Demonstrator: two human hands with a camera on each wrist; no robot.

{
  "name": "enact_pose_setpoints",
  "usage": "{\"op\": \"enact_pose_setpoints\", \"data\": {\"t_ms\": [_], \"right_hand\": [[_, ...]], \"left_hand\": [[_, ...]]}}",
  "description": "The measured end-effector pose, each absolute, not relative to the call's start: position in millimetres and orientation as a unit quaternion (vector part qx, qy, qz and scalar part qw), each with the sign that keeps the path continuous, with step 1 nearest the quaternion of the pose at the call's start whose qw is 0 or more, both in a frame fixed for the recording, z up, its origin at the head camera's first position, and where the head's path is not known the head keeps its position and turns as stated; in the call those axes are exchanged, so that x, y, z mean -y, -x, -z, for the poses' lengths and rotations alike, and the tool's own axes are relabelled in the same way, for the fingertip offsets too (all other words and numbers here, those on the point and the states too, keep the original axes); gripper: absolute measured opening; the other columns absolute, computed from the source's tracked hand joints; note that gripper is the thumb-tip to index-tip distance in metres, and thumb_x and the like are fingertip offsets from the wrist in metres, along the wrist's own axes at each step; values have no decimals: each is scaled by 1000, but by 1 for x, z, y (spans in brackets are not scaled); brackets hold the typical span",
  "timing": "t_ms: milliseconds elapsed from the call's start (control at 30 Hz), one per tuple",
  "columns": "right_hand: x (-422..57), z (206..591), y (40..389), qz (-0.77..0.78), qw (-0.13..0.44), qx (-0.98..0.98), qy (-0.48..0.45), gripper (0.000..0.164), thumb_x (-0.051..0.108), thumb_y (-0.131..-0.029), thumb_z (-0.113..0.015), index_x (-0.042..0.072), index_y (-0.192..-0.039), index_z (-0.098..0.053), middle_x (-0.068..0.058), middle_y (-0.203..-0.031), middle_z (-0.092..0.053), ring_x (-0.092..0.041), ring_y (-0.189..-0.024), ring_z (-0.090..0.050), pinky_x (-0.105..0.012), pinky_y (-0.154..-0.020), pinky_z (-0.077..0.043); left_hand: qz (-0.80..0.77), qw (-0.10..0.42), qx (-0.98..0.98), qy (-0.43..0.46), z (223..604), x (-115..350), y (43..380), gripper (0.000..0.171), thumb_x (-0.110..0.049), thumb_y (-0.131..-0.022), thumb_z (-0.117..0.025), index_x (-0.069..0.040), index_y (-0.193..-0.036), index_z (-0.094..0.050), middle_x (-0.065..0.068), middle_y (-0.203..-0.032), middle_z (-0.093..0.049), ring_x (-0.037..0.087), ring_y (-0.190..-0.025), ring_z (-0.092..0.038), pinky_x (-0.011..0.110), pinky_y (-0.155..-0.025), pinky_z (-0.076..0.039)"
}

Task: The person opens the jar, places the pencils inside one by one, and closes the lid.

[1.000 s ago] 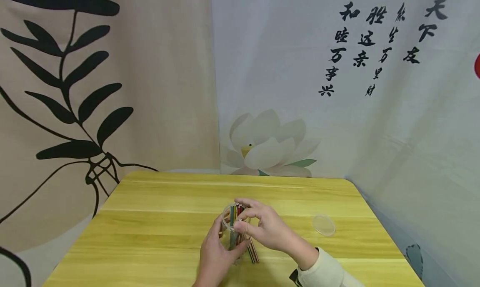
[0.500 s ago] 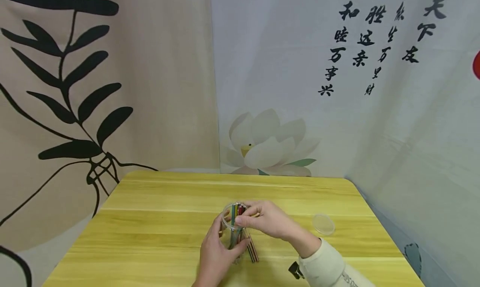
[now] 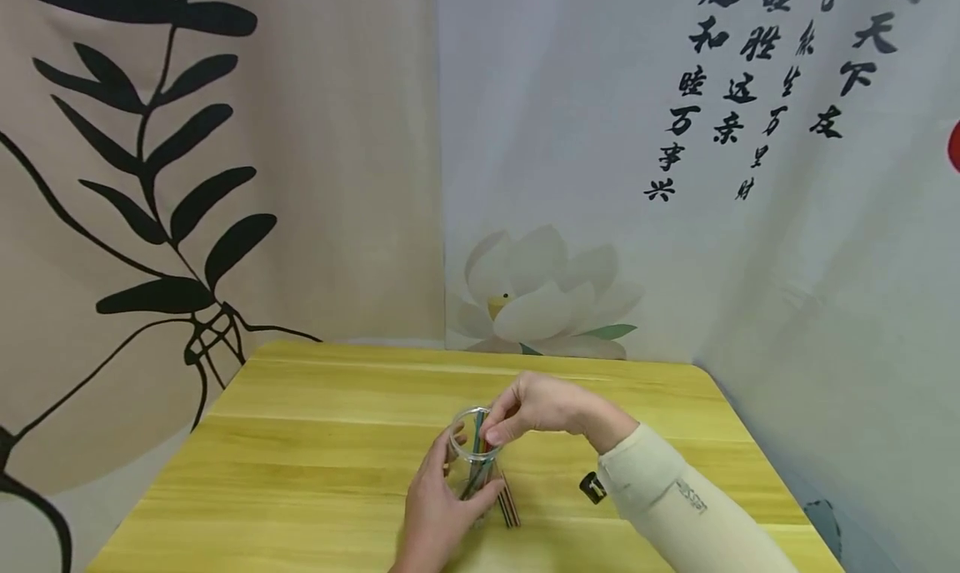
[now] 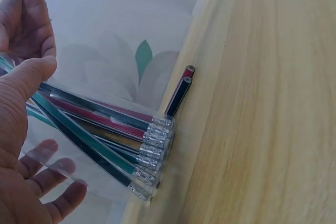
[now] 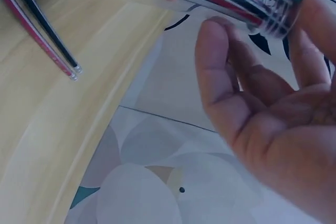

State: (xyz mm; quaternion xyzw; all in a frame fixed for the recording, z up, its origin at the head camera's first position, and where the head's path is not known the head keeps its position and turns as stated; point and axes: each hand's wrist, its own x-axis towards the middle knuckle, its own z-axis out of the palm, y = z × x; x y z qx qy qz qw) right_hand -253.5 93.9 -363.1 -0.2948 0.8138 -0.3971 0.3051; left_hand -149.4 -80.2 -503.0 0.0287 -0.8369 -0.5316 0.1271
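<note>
My left hand [image 3: 442, 490] grips a clear plastic cylinder [image 3: 474, 456], thumb on one side and fingers on the other. Several pencils [image 4: 105, 135] in dark green, red, black and brown stand inside it at a slant. Their silver ferrules show at the bottom in the left wrist view. Over the open mouth bends my right hand [image 3: 543, 411], its thumb and forefinger pinching pencils just inside the rim. The right wrist view shows its other fingers [image 5: 215, 66] curled beside the rim. Two loose pencils [image 3: 511, 506], one red and one dark, lie on the table beside the cylinder.
Everything is on a yellow wood-grain table [image 3: 300, 456]. Behind it hangs a cloth [image 3: 345, 181] printed with leaves, a lotus and writing. A small black device [image 3: 592, 487] hangs by the right sleeve [image 3: 675, 490].
My right wrist has risen and the right forearm has come farther over the table, covering the round clear lid. Pencils in the cylinder lean more spread out. The left hand keeps its grip.
</note>
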Motion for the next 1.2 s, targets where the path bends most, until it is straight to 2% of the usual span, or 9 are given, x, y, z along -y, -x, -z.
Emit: {"op": "enact_pose_setpoints", "data": {"t_ms": [100, 200, 400, 467, 533, 633, 733, 867, 1200], "right_hand": [[-95, 368, 250, 399, 291, -811, 314, 14, 19, -100, -77, 10, -109, -85, -2, -124, -79, -13, -112, -72, -35, -100, -61], [-94, 374, 241, 387, 254, -812, 354, 21, 14, -107, -64, 13, -116, -83, -5, -129, -77, -20, -121, -71, -34, -102, -60], [-96, 381, 220, 322, 165, -833, 419, 40, 3, -110, -47, 17, -99, -83, -16, -151, -64, -39, -152, -50, -52, -123, -47], [-96, 380, 217, 309, 149, -838, 424, 40, 3, -111, -47, 17, -97, -82, -16, -152, -63, -40, -150, -51, -54, -122, -48], [-95, 381, 215, 308, 142, -839, 426, 39, 5, -112, -46, 17, -100, -81, -12, -148, -65, -35, -146, -56, -49, -120, -51], [-98, 385, 212, 329, 139, -832, 425, 36, 6, -113, -45, 16, -116, -80, -9, -144, -69, -30, -140, -61, -43, -116, -54], [-104, 391, 207, 362, 135, -823, 418, 35, 17, -116, -45, 18, -138, -72, -4, -150, -66, -26, -140, -62, -40, -115, -55], [-114, 398, 201, 401, 125, -816, 396, 42, 33, -116, -47, 22, -155, -57, -1, -160, -57, -25, -142, -59, -40, -113, -56], [-138, 410, 195, 468, 124, -794, 369, 51, 25, -114, -52, 20, -164, -43, -6, -164, -53, -28, -134, -66, -33, -107, -58]], "left_hand": [[531, 130, 837, -28, 505, 81, 150, 93, -43, -77, -97, -27, -155, -48, 1, -144, -67, 27, -123, -62, 52, -106, -56], [525, 132, 840, -27, 506, 83, 149, 93, -47, -78, -96, -25, -155, -48, 3, -139, -67, 30, -123, -64, 53, -102, -59], [513, 142, 846, -30, 508, 76, 145, 93, -50, -76, -96, -26, -154, -50, -1, -140, -67, 22, -119, -63, 47, -97, -59], [511, 152, 845, -35, 508, 75, 144, 92, -48, -76, -97, -26, -153, -51, -3, -140, -68, 20, -118, -63, 46, -97, -59], [510, 158, 844, -39, 508, 73, 143, 93, -45, -75, -97, -25, -153, -51, -3, -137, -69, 19, -117, -63, 46, -97, -58], [512, 154, 844, -44, 507, 70, 140, 95, -45, -75, -98, -23, -154, -50, 1, -128, -69, 22, -116, -63, 49, -98, -59], [513, 146, 844, -49, 506, 68, 137, 96, -49, -75, -97, -22, -154, -50, 0, -127, -68, 21, -117, -62, 49, -97, -58], [519, 146, 841, -48, 506, 65, 138, 93, -47, -77, -96, -25, -154, -50, -4, -139, -69, 17, -115, -59, 45, -98, -57], [524, 153, 837, -43, 505, 62, 140, 93, -37, -76, -99, -25, -155, -50, 2, -142, -70, 20, -117, -62, 50, -102, -57]]}}
